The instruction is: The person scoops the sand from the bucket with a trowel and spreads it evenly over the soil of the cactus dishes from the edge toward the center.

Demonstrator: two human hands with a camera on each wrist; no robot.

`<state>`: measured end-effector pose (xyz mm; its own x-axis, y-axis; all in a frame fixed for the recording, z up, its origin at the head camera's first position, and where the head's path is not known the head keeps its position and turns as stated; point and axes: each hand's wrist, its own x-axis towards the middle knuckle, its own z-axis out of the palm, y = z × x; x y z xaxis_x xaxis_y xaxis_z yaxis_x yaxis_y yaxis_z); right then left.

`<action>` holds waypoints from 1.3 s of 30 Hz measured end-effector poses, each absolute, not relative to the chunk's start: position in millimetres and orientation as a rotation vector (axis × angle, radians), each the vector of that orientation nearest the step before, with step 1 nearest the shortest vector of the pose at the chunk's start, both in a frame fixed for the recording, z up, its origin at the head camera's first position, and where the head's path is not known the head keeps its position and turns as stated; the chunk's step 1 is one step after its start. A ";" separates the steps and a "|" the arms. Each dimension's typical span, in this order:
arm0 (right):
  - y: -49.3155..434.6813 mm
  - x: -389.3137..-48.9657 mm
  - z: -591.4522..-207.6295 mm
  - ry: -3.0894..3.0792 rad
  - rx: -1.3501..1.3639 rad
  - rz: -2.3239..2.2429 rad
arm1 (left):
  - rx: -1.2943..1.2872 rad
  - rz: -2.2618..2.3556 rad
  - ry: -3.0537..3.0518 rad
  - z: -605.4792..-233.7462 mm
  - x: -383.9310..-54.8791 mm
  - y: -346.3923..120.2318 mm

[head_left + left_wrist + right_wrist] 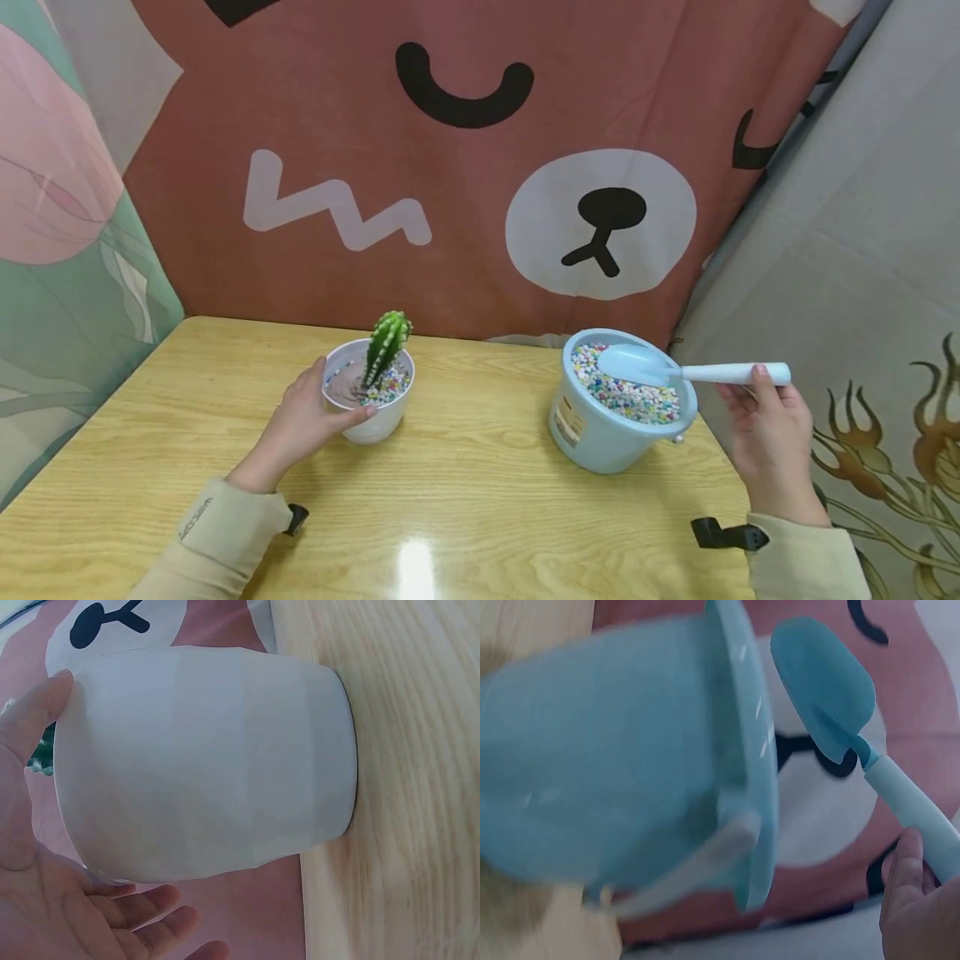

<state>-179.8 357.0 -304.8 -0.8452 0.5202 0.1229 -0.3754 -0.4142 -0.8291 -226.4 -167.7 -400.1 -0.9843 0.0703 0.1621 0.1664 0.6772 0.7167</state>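
Observation:
My left hand grips a white flower pot near its rim, thumb across the front and the other fingers round the far left side. A small green cactus stands in the pot, leaning right, with multicoloured pebbles around its base. In the left wrist view, the pot rests on the table. By its pale handle, my right hand holds a light blue trowel. The blade is over a light blue bucket of colourful pebbles; the right wrist view shows the trowel above the rim.
The wooden table carries the pot on the left and the bucket on the right. A white bail handle hangs down the bucket's side. Behind the table hangs a reddish-brown cloth with a cartoon face; a pale floral curtain borders the right.

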 end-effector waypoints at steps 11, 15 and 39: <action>398.4 -170.0 -318.5 -1.248 -0.351 2.236 | -0.197 -1.192 -2.767 -397.8 -226.6 -166.7; 406.3 -168.7 -318.6 -1.290 -0.320 2.244 | -0.185 -1.184 -2.783 -396.9 -227.1 -166.3; 418.5 -182.3 -314.4 -1.602 -0.241 2.094 | -0.163 -1.148 -2.809 -402.1 -228.3 -168.6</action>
<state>-182.3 418.5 -314.4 -0.8650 0.4784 0.1510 -0.2709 -0.1921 -0.9432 -228.3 -168.6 -402.1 -0.9890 0.0603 0.1351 0.1376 0.7095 0.6911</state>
